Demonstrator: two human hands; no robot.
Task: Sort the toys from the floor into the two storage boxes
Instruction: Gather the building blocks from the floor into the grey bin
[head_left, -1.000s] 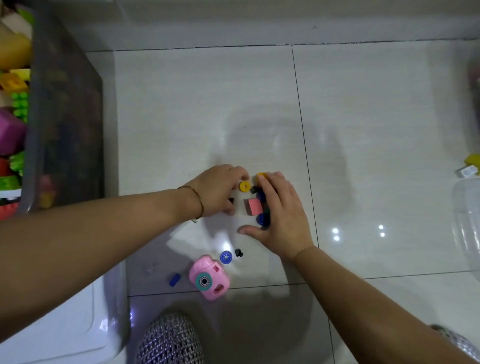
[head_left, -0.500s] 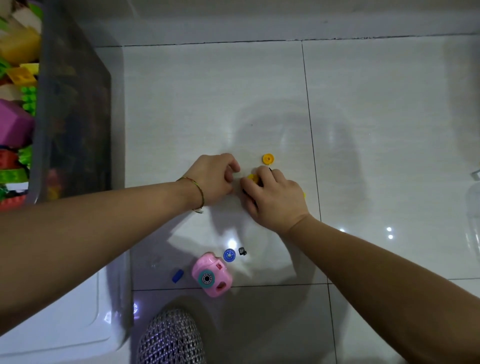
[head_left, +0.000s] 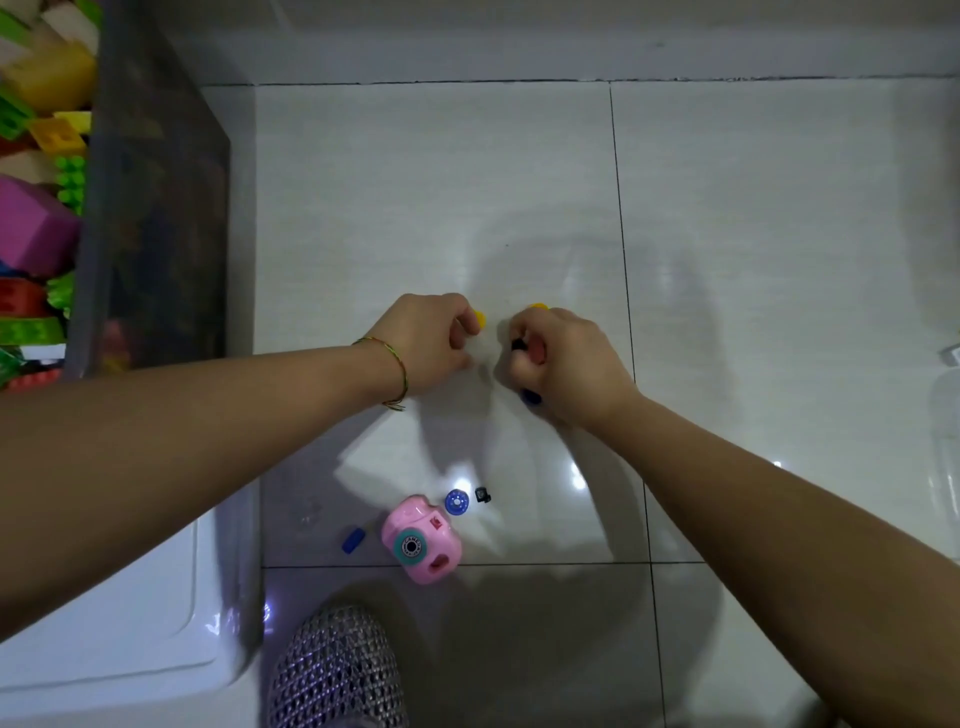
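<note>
I see left hand (head_left: 426, 343) curled, pinching yellow piece (head_left: 480, 319). Right hand (head_left: 566, 358) fisted round several small pieces (head_left: 531, 397). Storage box (head_left: 156, 208) lies left of both hands; left hand nearer. Pink toy camera (head_left: 421, 540) on floor (head_left: 441, 182), closer to me.

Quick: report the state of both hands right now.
Left hand: fingers curled, pinching a small yellow piece.
Right hand: fingers curled round several small toy pieces, with pink, black and blue showing.
</note>
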